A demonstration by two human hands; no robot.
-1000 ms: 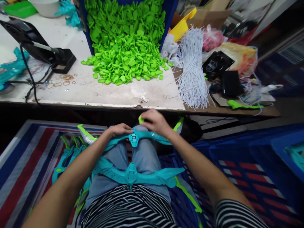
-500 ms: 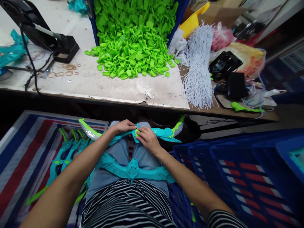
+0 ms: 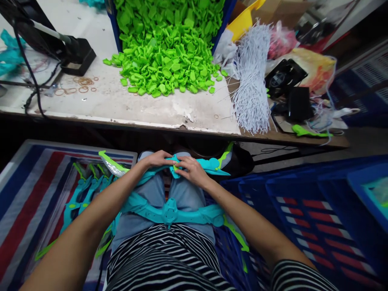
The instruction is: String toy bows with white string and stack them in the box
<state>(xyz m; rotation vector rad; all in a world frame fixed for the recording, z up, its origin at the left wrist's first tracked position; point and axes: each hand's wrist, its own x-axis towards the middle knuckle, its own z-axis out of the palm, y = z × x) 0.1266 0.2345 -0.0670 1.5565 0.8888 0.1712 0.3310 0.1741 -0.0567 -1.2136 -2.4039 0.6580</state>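
Across my knees lies a teal toy bow [image 3: 209, 164] with lime-green and grey tips. My left hand [image 3: 160, 159] is closed on it just left of its middle. Fingers of my right hand [image 3: 191, 169] press at the centre, where a small lime-green piece [image 3: 176, 167] partly shows on the teal block. My fingertips hide the rest of that piece. Nearer my body, a second teal bow [image 3: 190, 216] rests across my lap with no hand on it, its right end carrying a green tip.
On the table [image 3: 121, 109] ahead, green plastic pieces [image 3: 169, 60] spill from a blue bin [image 3: 113, 24]. White ties [image 3: 253, 81] and a black fan [image 3: 285, 79] lie right. More bows [image 3: 86, 194] lie on striped cloth at left; blue crates [image 3: 303, 190] stand right.
My right fingers have shifted slightly over the centre of the bow, and both hands stay on it. The view has moved a little; the lap bow's green right tip now shows.
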